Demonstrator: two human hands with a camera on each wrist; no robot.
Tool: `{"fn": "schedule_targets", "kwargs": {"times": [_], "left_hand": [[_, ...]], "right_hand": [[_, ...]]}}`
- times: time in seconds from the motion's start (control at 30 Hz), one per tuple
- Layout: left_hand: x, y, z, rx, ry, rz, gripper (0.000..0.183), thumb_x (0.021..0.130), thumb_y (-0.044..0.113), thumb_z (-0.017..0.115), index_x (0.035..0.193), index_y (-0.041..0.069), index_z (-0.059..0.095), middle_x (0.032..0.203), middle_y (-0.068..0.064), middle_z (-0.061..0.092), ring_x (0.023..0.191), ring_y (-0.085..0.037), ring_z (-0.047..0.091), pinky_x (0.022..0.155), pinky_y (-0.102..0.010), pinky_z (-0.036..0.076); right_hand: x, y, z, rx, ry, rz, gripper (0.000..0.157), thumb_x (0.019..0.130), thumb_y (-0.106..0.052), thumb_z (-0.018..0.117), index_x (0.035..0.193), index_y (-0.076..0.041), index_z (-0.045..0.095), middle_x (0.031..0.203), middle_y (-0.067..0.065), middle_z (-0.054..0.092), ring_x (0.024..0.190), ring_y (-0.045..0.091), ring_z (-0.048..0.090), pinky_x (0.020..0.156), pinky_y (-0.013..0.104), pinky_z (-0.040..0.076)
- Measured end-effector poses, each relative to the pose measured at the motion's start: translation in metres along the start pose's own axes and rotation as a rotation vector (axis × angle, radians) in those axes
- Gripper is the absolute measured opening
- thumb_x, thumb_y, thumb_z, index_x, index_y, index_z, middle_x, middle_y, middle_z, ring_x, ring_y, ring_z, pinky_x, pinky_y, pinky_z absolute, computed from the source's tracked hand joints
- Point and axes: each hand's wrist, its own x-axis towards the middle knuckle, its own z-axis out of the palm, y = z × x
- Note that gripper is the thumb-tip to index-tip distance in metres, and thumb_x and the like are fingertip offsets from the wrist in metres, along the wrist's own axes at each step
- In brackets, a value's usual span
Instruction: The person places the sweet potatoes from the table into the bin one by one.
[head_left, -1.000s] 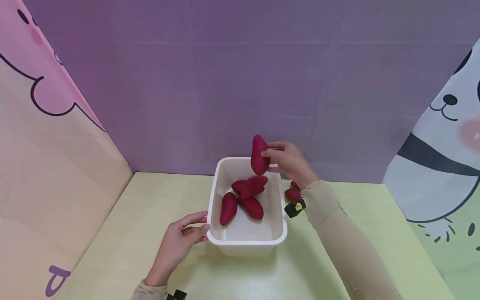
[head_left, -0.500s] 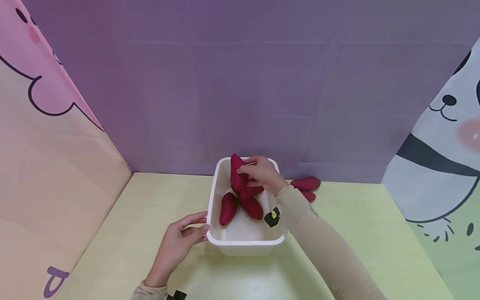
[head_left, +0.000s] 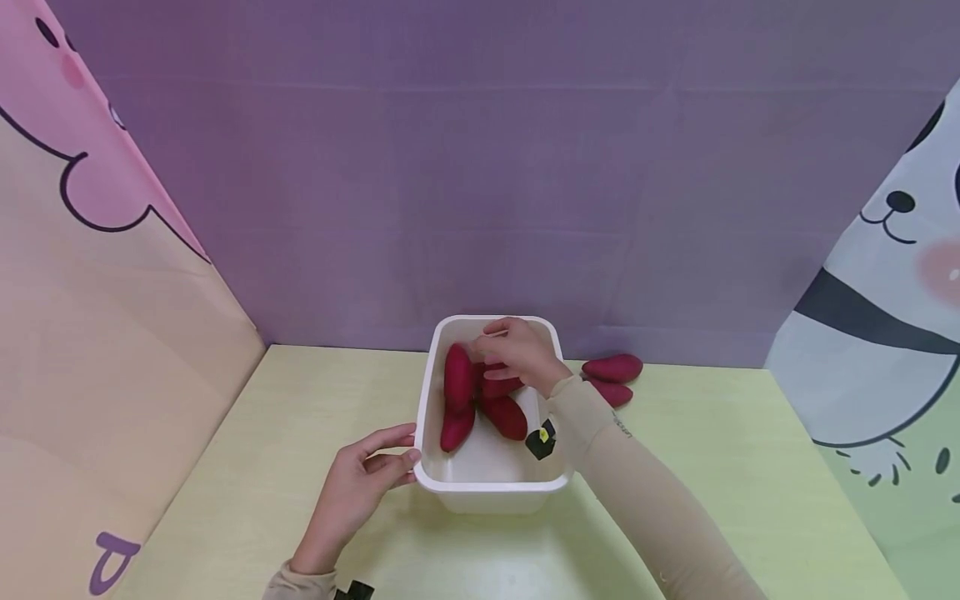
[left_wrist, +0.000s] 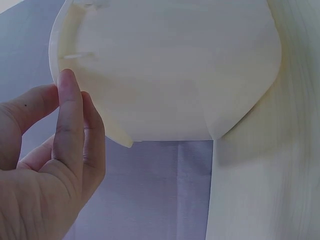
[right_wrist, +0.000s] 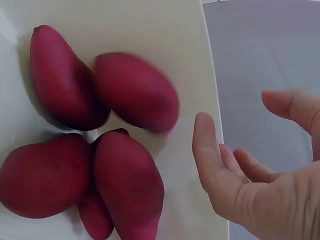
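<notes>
My left hand pinches the rim of a white plastic bin at its left side, thumb and fingertips at the lip in the left wrist view. Inside lie several dark red sweet potatoes, bunched toward the back and left. One sweet potato, slightly blurred in the right wrist view, lies along the left wall in the head view, overlapping another. Over the back of the bin, my right hand has its fingers spread apart and holds nothing. It partly hides the sweet potatoes below it.
Two more sweet potatoes lie on the pale wooden table, to the right of the bin near the back wall. A purple cloth stands behind, with printed panels at either side.
My right hand has carried a sweet potato left and down into the bin and let it go; it has dropped by the left wall. My left hand has stayed at the rim.
</notes>
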Motion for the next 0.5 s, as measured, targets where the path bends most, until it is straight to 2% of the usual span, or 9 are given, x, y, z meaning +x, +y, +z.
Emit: {"fn": "schedule_targets", "kwargs": {"times": [0.1,0.3,0.5], "left_hand": [[0.000,0.000,0.000,0.003,0.000,-0.003,0.038,0.090,0.008,0.077,0.125,0.000,0.068,0.119,-0.019,0.065,0.090,-0.025,0.072,0.080,-0.036,0.063],[0.001,-0.001,-0.001,0.005,0.004,-0.007,0.037,0.090,0.006,0.076,0.125,0.000,0.068,0.118,-0.020,0.065,0.089,-0.024,0.072,0.079,-0.036,0.063],[0.000,0.000,-0.001,0.004,0.008,-0.006,0.037,0.090,0.005,0.075,0.125,-0.001,0.067,0.118,-0.020,0.065,0.089,-0.024,0.072,0.079,-0.036,0.063]], "right_hand": [[-0.001,-0.001,-0.002,0.029,0.002,-0.003,0.047,0.090,-0.013,0.070,0.129,0.003,0.049,0.113,0.015,0.060,0.105,0.039,0.063,0.077,0.043,0.064],[-0.004,-0.013,-0.009,0.077,0.003,0.005,0.047,0.091,-0.014,0.071,0.130,0.003,0.051,0.118,0.016,0.060,0.092,0.032,0.064,0.078,0.042,0.064],[-0.013,-0.026,-0.025,0.104,-0.007,-0.029,0.050,0.093,-0.012,0.069,0.135,0.005,0.049,0.127,0.017,0.056,0.099,0.032,0.063,0.084,0.042,0.062]]}}
